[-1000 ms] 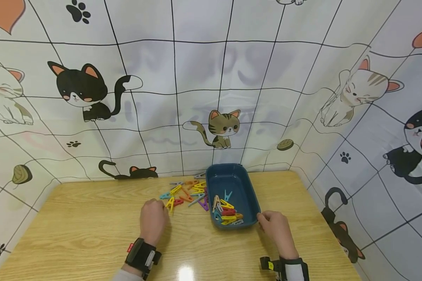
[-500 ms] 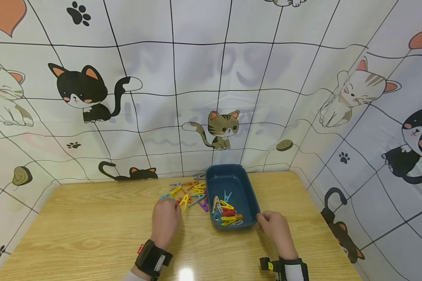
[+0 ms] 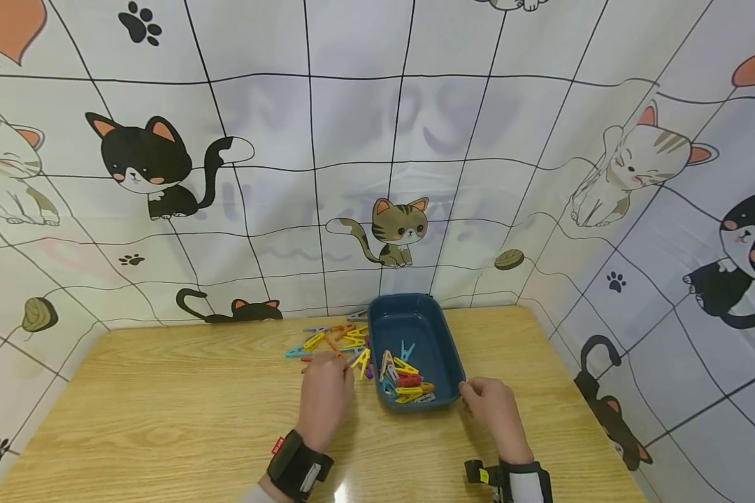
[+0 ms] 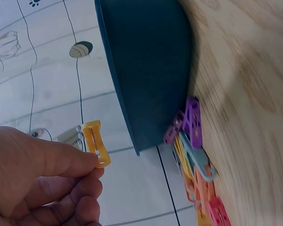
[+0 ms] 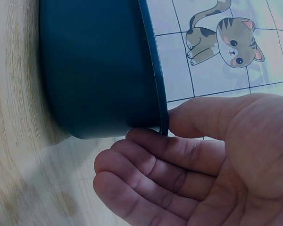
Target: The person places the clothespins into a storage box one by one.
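A yellow clothespin [image 4: 96, 143] is pinched between the thumb and forefinger of my left hand [image 3: 324, 391], which is raised above the table just left of the blue tray [image 3: 437, 349]. My right hand [image 3: 492, 409] grips the tray's rim at its near right corner, thumb on one side and forefinger on the other, as the right wrist view shows. Several clothespins in red, yellow, teal and other colours lie in the tray's near left part, among them red clothespins [image 3: 409, 379]. Beside the tray's left wall lies a loose pile of mixed clothespins, including a purple clothespin [image 4: 193, 122].
The wooden table [image 3: 163, 398] ends at the back against a white cloth [image 3: 277, 202] printed with cats and grid lines. That cloth also rises along the right side. Each wrist wears a black strap [image 3: 298, 464] with a camera mount.
My left hand has moved right toward the tray with the yellow clothespin, passing in front of the pile. My right hand and the tray have stayed in place.
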The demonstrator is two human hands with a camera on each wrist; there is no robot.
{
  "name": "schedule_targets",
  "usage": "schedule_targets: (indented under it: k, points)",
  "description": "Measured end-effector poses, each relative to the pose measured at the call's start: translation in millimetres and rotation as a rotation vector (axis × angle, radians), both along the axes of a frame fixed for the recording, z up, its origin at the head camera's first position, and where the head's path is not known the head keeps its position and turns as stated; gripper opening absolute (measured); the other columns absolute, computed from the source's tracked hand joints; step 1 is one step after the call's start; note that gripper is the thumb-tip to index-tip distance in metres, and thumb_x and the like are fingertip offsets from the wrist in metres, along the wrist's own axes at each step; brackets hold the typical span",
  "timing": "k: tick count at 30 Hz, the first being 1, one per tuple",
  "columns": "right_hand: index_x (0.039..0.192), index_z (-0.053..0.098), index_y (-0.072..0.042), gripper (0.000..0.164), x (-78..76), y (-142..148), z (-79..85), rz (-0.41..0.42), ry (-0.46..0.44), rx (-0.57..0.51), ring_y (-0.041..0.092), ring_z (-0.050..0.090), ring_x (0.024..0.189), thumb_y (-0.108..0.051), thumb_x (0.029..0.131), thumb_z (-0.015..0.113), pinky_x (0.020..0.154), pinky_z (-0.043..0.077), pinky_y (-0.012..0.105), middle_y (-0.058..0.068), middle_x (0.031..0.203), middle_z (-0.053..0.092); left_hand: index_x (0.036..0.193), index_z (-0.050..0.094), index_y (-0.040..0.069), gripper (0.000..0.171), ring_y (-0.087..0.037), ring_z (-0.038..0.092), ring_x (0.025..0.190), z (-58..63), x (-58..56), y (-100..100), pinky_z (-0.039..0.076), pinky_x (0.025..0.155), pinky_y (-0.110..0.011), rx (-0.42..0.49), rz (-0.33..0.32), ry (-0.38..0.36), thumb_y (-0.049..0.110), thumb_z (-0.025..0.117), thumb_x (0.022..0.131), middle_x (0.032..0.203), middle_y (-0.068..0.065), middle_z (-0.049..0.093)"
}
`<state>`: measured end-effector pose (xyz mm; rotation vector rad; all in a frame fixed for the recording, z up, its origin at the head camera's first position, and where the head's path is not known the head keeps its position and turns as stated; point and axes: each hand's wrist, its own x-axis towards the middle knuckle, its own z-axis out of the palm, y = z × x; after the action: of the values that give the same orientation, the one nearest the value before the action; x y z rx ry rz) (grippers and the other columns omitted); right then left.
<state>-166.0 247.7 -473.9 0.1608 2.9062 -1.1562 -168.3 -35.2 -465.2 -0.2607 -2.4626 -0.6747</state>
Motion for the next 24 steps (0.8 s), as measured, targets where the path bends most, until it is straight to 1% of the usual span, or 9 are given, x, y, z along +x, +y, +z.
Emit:
schedule_targets:
  k: [2,5,9,12,16,20,24]
  points:
    - [0.073,0.069,-0.003,0.029,0.0,-0.1,0.0,0.000,0.002,0.003,0.016,0.047,0.057,-0.014,0.099,0.060,0.056,0.035,0.031,-0.002,0.059,0.055,0.057,0.058,0.008,0.032,-0.017,0.045,0.059,1.4,0.6,4.7,0.038,0.060,-0.029,-0.005,-0.007,-0.006,-0.009,0.069,0.081,0.059,0.000,0.043]
    - [0.073,0.069,-0.003,0.029,-0.1,0.0,-0.5,-0.003,0.002,0.004,0.016,0.047,0.057,-0.013,0.099,0.060,0.056,0.035,0.030,-0.002,0.058,0.055,0.063,0.068,0.004,0.023,-0.018,0.052,0.064,4.3,2.0,12.1,0.044,0.063,-0.031,-0.003,-0.023,-0.024,-0.005,0.072,0.084,0.062,-0.001,0.050]
    - [0.073,0.069,-0.003,0.030,-0.4,0.3,-1.3,-0.004,0.000,0.001,0.016,0.047,0.058,-0.013,0.099,0.060,0.056,0.035,0.031,-0.002,0.059,0.055,0.068,0.072,0.003,0.020,-0.019,0.056,0.068,7.0,4.3,21.5,0.047,0.066,-0.033,-0.003,-0.043,-0.057,-0.001,0.075,0.086,0.064,-0.001,0.052]
    - [0.074,0.069,-0.003,0.029,-0.5,0.4,-1.4,-0.001,-0.002,0.001,0.016,0.047,0.058,-0.013,0.100,0.059,0.056,0.036,0.031,-0.002,0.059,0.056,0.067,0.071,0.004,0.021,-0.018,0.055,0.069,7.3,5.5,28.1,0.047,0.067,-0.032,-0.004,-0.052,-0.077,-0.001,0.076,0.087,0.066,0.000,0.051]
    - [0.075,0.070,-0.003,0.029,-0.3,0.4,-0.9,0.001,-0.004,0.002,0.016,0.048,0.059,-0.014,0.099,0.059,0.057,0.036,0.031,-0.001,0.060,0.057,0.066,0.070,0.004,0.022,-0.016,0.053,0.067,6.4,6.9,35.6,0.046,0.067,-0.031,-0.011,-0.070,-0.080,-0.001,0.077,0.086,0.066,0.001,0.052]
    - [0.076,0.070,-0.002,0.029,-0.1,0.4,-0.7,0.005,-0.001,0.005,0.016,0.048,0.059,-0.014,0.099,0.059,0.056,0.036,0.030,-0.001,0.061,0.057,0.064,0.068,0.007,0.025,-0.014,0.049,0.064,3.1,6.8,41.5,0.045,0.065,-0.029,-0.047,-0.091,-0.060,0.000,0.078,0.086,0.064,0.002,0.049]
    - [0.073,0.069,-0.002,0.029,-0.2,0.9,-1.2,0.001,-0.002,0.006,0.016,0.047,0.058,-0.014,0.098,0.060,0.056,0.035,0.030,-0.001,0.059,0.055,0.065,0.071,0.007,0.022,-0.014,0.048,0.061,-1.2,4.8,47.1,0.044,0.065,-0.028,-0.095,-0.109,-0.028,0.001,0.079,0.085,0.063,0.002,0.047]
